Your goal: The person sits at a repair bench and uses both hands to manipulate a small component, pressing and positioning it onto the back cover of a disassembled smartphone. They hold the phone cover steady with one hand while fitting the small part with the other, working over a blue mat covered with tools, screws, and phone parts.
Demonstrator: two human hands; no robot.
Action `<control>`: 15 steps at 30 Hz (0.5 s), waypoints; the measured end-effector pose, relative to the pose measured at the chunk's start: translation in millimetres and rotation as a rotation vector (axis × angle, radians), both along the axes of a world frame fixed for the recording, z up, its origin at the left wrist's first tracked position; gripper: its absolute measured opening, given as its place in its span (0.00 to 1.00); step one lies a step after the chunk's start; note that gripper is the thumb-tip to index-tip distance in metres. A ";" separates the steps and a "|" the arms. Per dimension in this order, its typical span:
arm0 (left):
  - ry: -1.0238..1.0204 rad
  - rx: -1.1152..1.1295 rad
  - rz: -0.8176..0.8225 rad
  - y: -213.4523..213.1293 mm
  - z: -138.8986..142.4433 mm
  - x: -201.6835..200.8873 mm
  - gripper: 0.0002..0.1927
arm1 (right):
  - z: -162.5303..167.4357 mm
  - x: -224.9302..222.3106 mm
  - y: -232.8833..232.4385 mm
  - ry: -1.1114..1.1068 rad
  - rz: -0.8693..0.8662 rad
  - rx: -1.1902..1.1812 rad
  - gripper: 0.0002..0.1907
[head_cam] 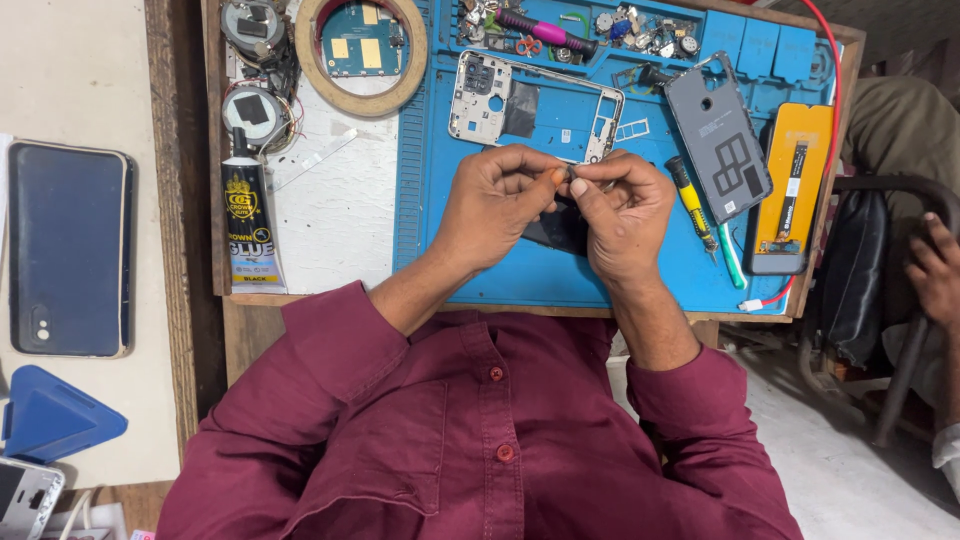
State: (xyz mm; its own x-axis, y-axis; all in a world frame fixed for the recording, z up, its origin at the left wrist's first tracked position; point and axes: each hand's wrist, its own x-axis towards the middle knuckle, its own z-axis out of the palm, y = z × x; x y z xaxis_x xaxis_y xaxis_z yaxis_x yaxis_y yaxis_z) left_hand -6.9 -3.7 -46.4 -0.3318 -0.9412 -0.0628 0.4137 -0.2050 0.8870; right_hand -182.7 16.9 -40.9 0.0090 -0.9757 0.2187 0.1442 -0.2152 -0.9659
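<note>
Both hands meet in the middle of the frame, over a blue work mat (440,240). The left hand (490,205) and the right hand (625,210) have their fingertips pressed together on one tiny part (566,176). The part is too small to tell what it is. Both hands are pinching, not spread.

Under the hands lies a dark flat piece (560,232), mostly hidden.

Just above the hands lies a silver phone frame (485,95). To the right of the hands lies a yellow screwdriver (690,195). Next to it is a grey phone back (718,135), tilted. Farther right is an orange phone part (795,185).

At the left of the mat stands a tube of glue (250,225). A roll of tape (360,55) sits at the top. A dark phone (68,250) lies far left on a white table.

Another person's hand (935,270) shows at the right edge.
</note>
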 end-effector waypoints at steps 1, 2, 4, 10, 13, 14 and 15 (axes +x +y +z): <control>0.000 0.001 0.000 0.2 -0.5 -0.2 0.09 | -0.3 -0.4 0.2 -0.007 0.002 0.006 0.05; -0.004 0.003 -0.001 0.1 -0.6 -0.2 0.09 | -0.2 -0.8 0.1 -0.014 0.005 0.011 0.05; -0.012 0.007 -0.002 0.0 -1.4 -0.1 0.09 | -0.1 -1.3 -0.2 -0.028 0.012 0.022 0.05; 0.014 0.001 0.004 -0.1 -4.1 0.6 0.09 | 0.4 -0.1 -0.9 -0.058 0.027 0.061 0.04; 0.032 0.005 0.006 1.1 -5.0 0.3 0.09 | 0.1 1.2 -0.4 -0.049 0.021 0.043 0.05; 0.038 0.010 0.005 1.4 -5.1 0.2 0.09 | 0.0 1.5 -0.3 -0.049 0.016 0.035 0.05; 0.045 0.013 0.004 1.7 -5.3 0.1 0.09 | -0.2 1.7 0.0 -0.049 0.011 0.026 0.05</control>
